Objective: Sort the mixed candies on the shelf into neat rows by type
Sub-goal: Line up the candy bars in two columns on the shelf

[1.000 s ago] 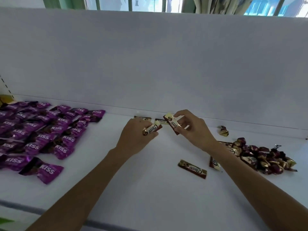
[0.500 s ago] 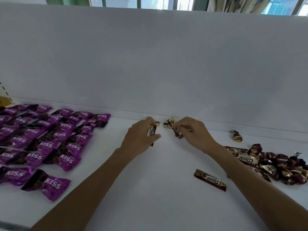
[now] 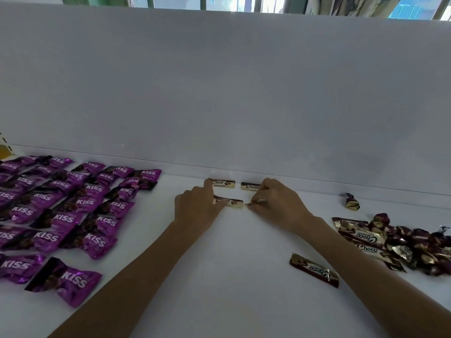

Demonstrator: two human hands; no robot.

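Item: purple KISS candies (image 3: 73, 206), 9 o'clock on the shelf (image 3: 219, 301), lay in rows. Item: back Choco bars (image 3: 222, 183), brown-and-cream wrappers, two at 12 o'clock. My left grip (image 3: 196, 211) pinched the third Choco bar (image 3: 230, 202) just before them; my right grip (image 3: 280, 206) pinched a fourth Choco bar (image 3: 256, 203), edge-on. Outstanding, I judged: loose Choco bar (image 3: 314, 270) at 5 o'clock, mixed pile (image 3: 402, 245) at 3 o'clock.

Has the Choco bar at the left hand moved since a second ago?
Yes. The Choco bar under the left hand, held upright before, now lies flat just in front of the back-row bar along the shelf wall.
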